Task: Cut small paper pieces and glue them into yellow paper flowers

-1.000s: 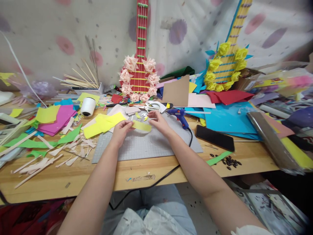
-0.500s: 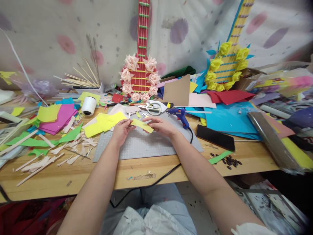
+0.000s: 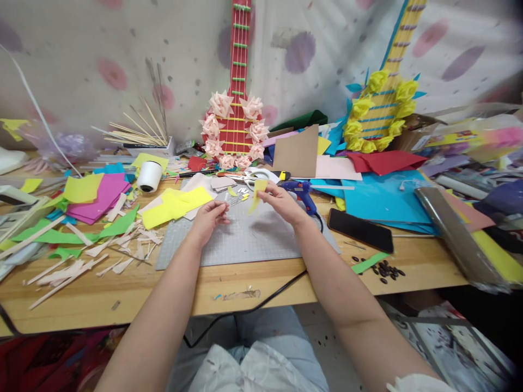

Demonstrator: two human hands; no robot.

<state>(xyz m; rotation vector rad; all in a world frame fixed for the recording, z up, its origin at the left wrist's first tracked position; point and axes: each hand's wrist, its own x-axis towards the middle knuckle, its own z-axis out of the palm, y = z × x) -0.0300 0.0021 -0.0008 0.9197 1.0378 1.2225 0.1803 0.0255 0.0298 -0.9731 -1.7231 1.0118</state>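
My right hand [image 3: 283, 203] pinches a yellow paper strip [image 3: 257, 195] at its upper end, and the strip hangs over the cutting mat [image 3: 245, 245]. To the left, my left hand [image 3: 209, 219] has its thumb and fingertips pressed together above the mat, apart from the strip; whether anything tiny is between them I cannot make out. Small white and yellow bits [image 3: 243, 194] lie on the mat beyond my hands. Scissors [image 3: 257, 174] rest at the mat's far edge. A blue glue gun [image 3: 301, 195] lies just behind my right hand.
Yellow paper pieces [image 3: 174, 207] lie left of the mat, near a white roll [image 3: 149, 176] and paper scraps [image 3: 73, 272]. A phone [image 3: 360, 231], dark beads [image 3: 386, 269] and blue sheets [image 3: 388, 198] are at right. A red paper guitar [image 3: 233, 130] and a yellow one [image 3: 378, 111] stand behind.
My left hand has let go of the yellow paper strip. My right hand has moved it a little up and right, and it now hangs upright instead of lying across between both hands.
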